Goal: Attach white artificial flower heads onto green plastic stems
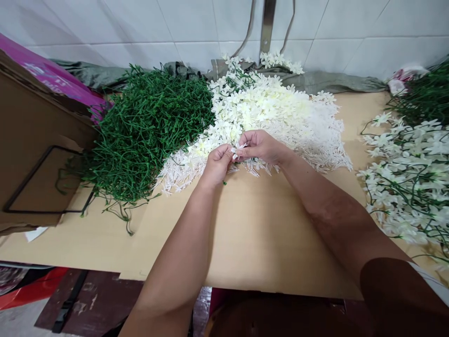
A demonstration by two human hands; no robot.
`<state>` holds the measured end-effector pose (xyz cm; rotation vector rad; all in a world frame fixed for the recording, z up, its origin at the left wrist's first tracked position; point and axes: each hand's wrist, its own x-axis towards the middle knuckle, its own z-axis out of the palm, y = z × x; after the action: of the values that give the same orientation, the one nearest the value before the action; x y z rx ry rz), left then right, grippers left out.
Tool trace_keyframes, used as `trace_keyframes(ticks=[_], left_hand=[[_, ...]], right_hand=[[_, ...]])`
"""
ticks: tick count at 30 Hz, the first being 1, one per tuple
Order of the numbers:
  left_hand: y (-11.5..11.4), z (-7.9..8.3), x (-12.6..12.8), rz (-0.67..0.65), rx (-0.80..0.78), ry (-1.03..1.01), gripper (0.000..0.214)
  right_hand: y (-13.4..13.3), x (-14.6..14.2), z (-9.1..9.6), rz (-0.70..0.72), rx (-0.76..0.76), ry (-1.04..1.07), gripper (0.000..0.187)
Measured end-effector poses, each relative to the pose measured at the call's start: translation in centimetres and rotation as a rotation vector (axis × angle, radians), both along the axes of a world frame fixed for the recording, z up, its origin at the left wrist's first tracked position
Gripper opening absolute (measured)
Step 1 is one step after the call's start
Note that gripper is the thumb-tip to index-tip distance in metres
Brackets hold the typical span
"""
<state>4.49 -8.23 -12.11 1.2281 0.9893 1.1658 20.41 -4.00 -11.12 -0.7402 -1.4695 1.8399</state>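
Note:
My left hand [218, 162] and my right hand [261, 147] meet at the front edge of a heap of white artificial flower heads [270, 100]. Between their fingertips is a small white artificial flower [237, 151], pinched from both sides. Whether a stem is in the left fingers as well is hidden. Left of the hands lies a big tangled pile of green plastic stems [154, 121]. Loose white pieces with thin pinkish-white stalks [185, 169] spread just beyond my left wrist.
Flowers on green stems [414, 178] lie at the right, with more green stems [426, 93] behind them. A cardboard box [35, 135] stands at the left beside a black wire frame [30, 177]. Cardboard [252, 234] covers the table; a tiled wall [140, 23] rises behind.

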Motion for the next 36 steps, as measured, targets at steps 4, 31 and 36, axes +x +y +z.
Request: trace_keyframes(ticks=[4,31,36], left_hand=[[0.0,-0.1,0.0,-0.028,0.003,0.031,0.060],[0.3,-1.1,0.3,0.004,0.046,0.100,0.051],[0.2,-0.9,0.3,0.023,-0.011,0.055,0.050]], right_hand=[[-0.3,0.5,0.9,0.015,0.013,-0.079,0.044],[0.2,-0.2,-0.1,-0.074,0.232,-0.237,0.041],[0.0,-0.3,0.5,-0.071,0.206,-0.227,0.042]])
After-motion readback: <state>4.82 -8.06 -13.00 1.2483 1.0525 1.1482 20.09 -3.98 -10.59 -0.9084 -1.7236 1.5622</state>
